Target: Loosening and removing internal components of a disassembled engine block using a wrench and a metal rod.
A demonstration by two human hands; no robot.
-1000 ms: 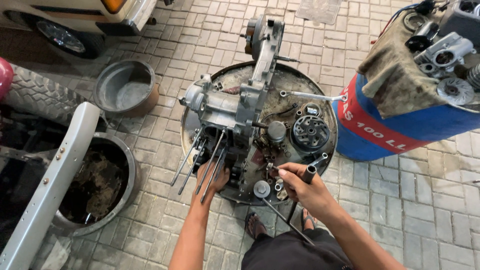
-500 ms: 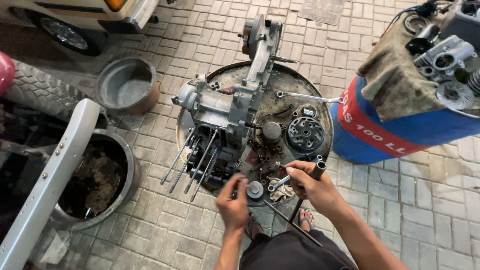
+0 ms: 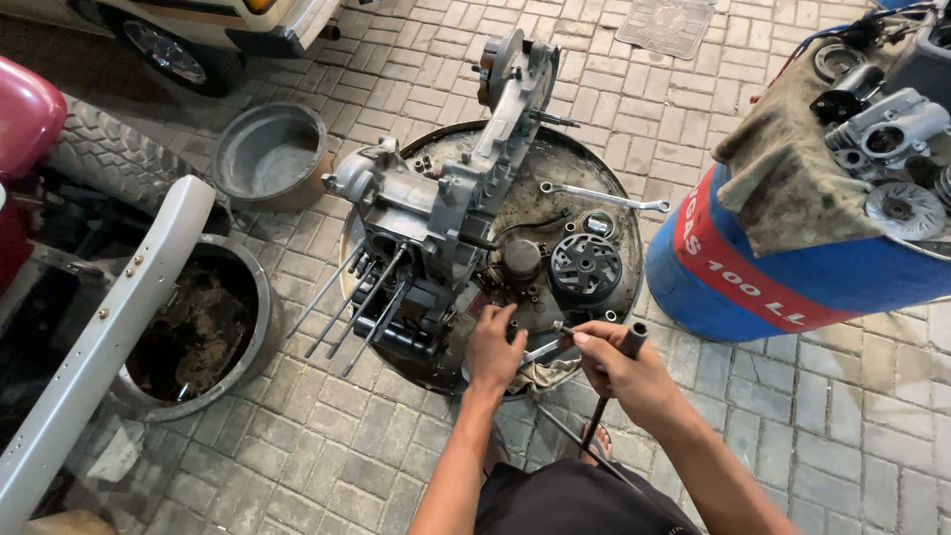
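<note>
Bare forearms, dark shorts (sandals)

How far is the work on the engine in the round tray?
Done: the engine case lies stripped in the round tray, studs bare, with a finned rotor and a wrench lying beside it. In hand: the right hand holds a black-handled tool; the left hand rests on small parts. Left: loose parts sit on the blue drum.

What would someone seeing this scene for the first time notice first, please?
Most striking is the grey engine case, lying stripped in a round metal tray on the paved ground at centre. At the tray's near edge, the left hand rests on parts while the right hand grips a dark T-handle tool. To the right stands a blue drum topped with a dirty cloth and engine parts.
</note>
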